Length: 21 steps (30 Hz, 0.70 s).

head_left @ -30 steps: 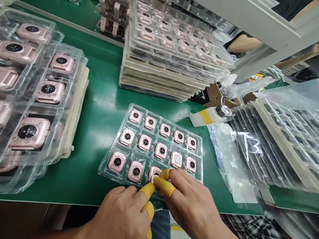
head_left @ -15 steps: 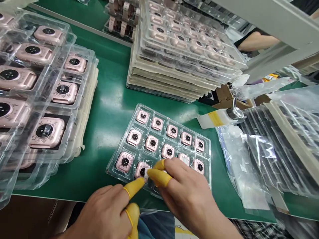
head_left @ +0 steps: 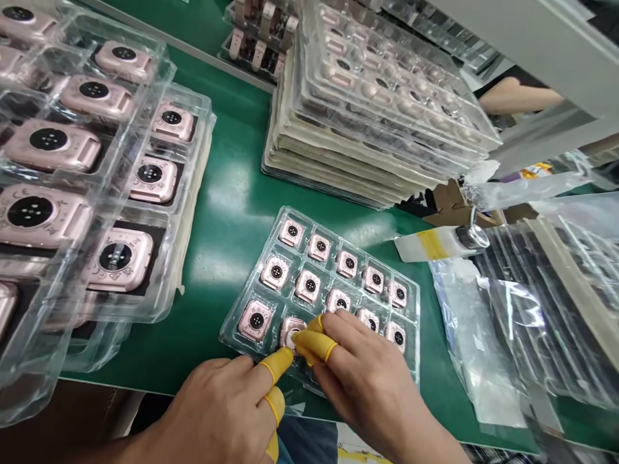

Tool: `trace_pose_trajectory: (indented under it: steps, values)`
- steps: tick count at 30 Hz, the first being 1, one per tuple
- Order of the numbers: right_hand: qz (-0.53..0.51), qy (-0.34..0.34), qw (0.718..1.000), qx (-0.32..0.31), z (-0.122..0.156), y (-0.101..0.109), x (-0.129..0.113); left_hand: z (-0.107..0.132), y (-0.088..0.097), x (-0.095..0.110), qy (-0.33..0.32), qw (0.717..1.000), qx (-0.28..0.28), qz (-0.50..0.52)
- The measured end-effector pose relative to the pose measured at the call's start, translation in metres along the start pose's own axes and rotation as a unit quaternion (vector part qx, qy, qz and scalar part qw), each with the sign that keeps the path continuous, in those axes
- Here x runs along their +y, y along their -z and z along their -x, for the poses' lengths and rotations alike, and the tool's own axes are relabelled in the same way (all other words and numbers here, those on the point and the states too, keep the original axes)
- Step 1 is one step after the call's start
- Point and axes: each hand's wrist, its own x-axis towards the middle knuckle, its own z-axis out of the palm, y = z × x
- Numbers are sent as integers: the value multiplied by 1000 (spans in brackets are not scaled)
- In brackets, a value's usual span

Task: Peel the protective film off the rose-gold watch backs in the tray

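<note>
A clear plastic tray in front of me holds several pink smartwatch cases, backs up, each with a round black sensor window. My right hand, in yellow finger cots, is closed in a pinch over the second case of the nearest row. At its fingertips is a small white piece, pressed on the sensor and partly hidden; its kind I cannot make out. My left hand, also in yellow cots, stretches its index finger to that case's lower edge. Its thumb is apart and holds nothing.
Stacked trays of pink watch cases stand at left. A taller tray stack rises behind. At right are a white bottle with a metal cap, plastic bags and upright clear trays. Another person's arm shows beyond.
The view has shifted, so the scene sits farther right and slightly lower. My right fingertips remain at the same case, now covering its sensor more; my left index finger stays at its edge.
</note>
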Motion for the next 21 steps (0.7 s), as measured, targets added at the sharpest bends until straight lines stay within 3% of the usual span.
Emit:
trace_pose_trajectory:
  steps: [3,6,12,15,19,21]
  values:
    - [17,-10,999,28,-9,-2,1,6,7,-3,-6,1000,10,-3]
    - [5,9,999,39,-28,-11,-5,12,18,-7,27,999,34,-32]
    - [-4,62,998,-16,-52,-16,-15,15,24,-14,68,997,18,-34]
    - [-12,51,998,-25,-47,-2,-5,15,24,-14,81,996,34,-4]
    - [-19,-21,998,62,-50,11,20,10,32,-14,73,997,10,21]
    - [18,-40,998,53,-59,10,30,3,35,-15,55,998,-6,17]
